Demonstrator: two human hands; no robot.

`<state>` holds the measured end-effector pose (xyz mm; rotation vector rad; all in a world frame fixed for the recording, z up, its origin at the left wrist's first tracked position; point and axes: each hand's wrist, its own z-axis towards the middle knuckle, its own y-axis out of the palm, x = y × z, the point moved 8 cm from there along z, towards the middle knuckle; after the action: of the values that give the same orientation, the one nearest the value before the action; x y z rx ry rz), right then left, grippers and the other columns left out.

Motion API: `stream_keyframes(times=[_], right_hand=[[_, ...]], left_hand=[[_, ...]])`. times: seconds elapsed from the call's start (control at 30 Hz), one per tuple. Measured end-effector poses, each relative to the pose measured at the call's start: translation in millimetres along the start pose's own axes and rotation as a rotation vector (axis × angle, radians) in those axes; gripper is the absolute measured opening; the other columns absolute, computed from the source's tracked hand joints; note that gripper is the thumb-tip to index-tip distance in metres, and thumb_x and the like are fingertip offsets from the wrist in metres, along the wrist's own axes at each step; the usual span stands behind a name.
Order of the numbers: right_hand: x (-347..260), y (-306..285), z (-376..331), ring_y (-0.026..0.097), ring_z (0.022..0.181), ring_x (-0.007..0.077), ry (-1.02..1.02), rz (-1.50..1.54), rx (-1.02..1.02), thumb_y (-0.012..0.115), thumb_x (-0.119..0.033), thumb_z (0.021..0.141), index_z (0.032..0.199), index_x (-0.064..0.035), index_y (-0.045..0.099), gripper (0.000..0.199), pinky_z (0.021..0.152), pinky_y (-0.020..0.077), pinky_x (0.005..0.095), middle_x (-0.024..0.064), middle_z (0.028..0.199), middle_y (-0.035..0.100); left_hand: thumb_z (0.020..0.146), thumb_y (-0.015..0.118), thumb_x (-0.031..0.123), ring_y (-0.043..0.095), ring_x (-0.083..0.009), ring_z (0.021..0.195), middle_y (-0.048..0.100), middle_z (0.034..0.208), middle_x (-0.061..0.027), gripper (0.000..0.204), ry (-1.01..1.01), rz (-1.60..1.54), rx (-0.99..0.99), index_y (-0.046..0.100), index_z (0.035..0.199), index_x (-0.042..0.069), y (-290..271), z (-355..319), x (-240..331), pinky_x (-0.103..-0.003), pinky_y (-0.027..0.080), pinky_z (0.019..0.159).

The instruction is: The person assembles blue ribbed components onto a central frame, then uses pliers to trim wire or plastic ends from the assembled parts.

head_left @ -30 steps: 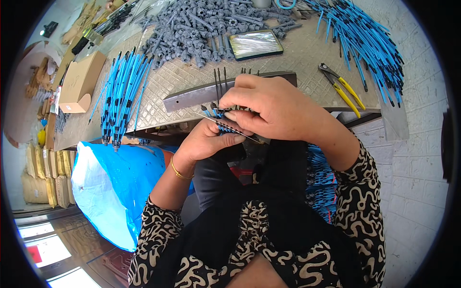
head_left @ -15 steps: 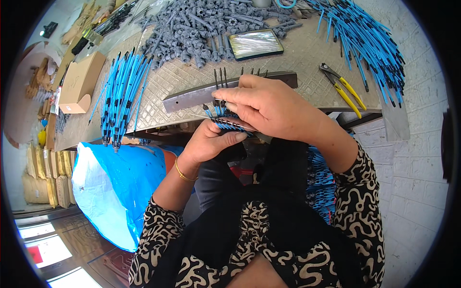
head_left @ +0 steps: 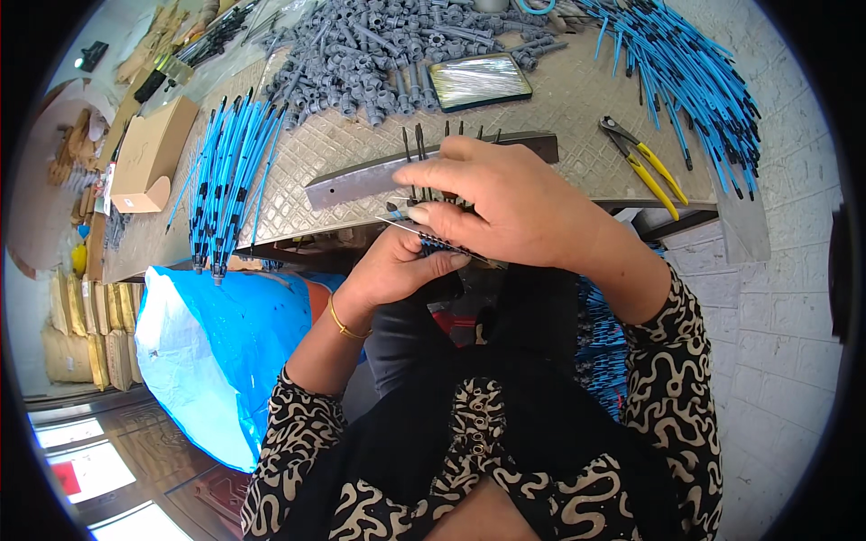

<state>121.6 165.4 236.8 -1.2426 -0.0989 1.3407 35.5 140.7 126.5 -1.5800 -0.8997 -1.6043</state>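
At far L, a cardboard box (head_left: 149,153) is placed on the surface (head_left: 559,108), w/ a bundle of blue rods (head_left: 221,180) beside it. At ctr., by the near edge, a row of blue-and-black rods (head_left: 433,245) is gripped in the L hand (head_left: 392,266), thumb on top; a thin metal rod (head_left: 397,225) is seen along the row. The R hand (head_left: 501,194) is held over it, thumb & index apart; whether anything is pinched by the other fingers cannot be told. Further R, pliers (head_left: 645,162) are laid.

Handling (est.): rods are judged light, semi-stiff, prob. smooth & slightly slippery, not fragile. Hold is best taken across the blue mid-section.

Markings: a small print mark (head_left: 126,204) is carried on the box; too small to be read. No other text is legible.
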Motion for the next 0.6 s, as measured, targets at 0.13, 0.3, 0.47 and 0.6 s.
stream_keyframes(times=[0.13, 0.3, 0.47, 0.6], right_hand=[[-4.2, 3.7, 4.9, 0.055, 0.062, 0.0264, -0.032, -0.04, -0.004, 0.056, -0.013, 0.079, 0.092, -0.0105, 0.065, 0.016, 0.055, 0.0433, 0.0342, 0.0084, 0.075, 0.054], [-12.7, 13.2, 16.6, 0.055, 0.061, 0.0259, -0.071, -0.009, -0.023, 0.058, -0.014, 0.076, 0.083, -0.0103, 0.064, 0.01, 0.054, 0.0428, 0.0339, 0.0073, 0.072, 0.054], [-10.9, 23.0, 36.1, 0.055, 0.062, 0.0258, -0.128, 0.081, -0.02, 0.06, -0.014, 0.071, 0.081, -0.0092, 0.063, 0.011, 0.053, 0.0422, 0.0325, 0.0083, 0.069, 0.053], [2.3, 35.7, 58.2, 0.055, 0.061, 0.019, -0.123, 0.056, -0.123, 0.061, -0.018, 0.076, 0.086, -0.0089, 0.063, 0.014, 0.054, 0.0419, 0.0296, 0.0059, 0.071, 0.056]], left_hand=[[0.082, 0.06, -0.001, 0.054, -0.0126, 0.099, 0.06, 0.106, -0.0038, 0.026, -0.009, 0.03, -0.024, 0.057, 0.108, 0.001, 2.6, -1.1, -2.6, -0.029, 0.043, 0.087], [0.083, 0.061, 0.003, 0.055, -0.0101, 0.095, 0.063, 0.098, -0.0017, 0.018, 0.041, 0.127, 0.088, 0.061, 0.101, 0.003, 0.2, -12.7, 4.3, -0.026, 0.043, 0.084], [0.084, 0.057, 0.001, 0.057, -0.01, 0.093, 0.065, 0.094, -0.0019, 0.015, 0.026, 0.023, 0.159, 0.064, 0.098, 0.002, -12.1, -21.1, 4.2, -0.025, 0.043, 0.084], [0.085, 0.054, -0.001, 0.058, -0.0117, 0.093, 0.065, 0.096, -0.0035, 0.018, -0.016, -0.156, 0.16, 0.063, 0.1, 0.001, -23.4, -16.0, -2.4, -0.025, 0.045, 0.084]])
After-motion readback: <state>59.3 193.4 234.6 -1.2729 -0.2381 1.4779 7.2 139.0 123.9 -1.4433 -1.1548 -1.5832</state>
